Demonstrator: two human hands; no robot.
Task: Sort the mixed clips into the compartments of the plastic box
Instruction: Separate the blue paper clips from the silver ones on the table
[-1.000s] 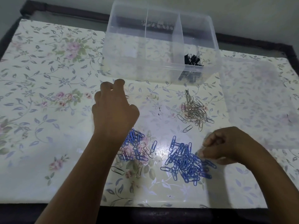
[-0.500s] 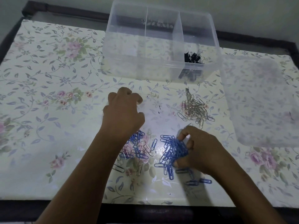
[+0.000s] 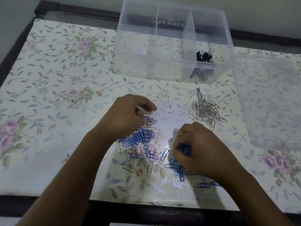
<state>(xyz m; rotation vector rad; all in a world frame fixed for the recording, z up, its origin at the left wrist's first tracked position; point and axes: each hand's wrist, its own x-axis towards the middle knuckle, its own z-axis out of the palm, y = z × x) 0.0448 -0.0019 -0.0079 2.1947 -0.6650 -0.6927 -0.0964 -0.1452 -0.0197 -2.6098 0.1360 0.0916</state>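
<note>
Blue clips point(image 3: 185, 148), axes every way, in curled fingers of right hand point(image 3: 201, 151); left hand point(image 3: 128, 115) fingers unclear.

The bench point(image 3: 65, 111) wears a glossy sheet catching the light. The plastic box point(image 3: 162, 69) is clear and smooth, its lid point(image 3: 268, 103) frosted. The silver clips point(image 3: 206, 110) are bare shiny wire, the blue clips point(image 3: 141, 136) look coated, the binder clips point(image 3: 205, 56) matt black.
</note>
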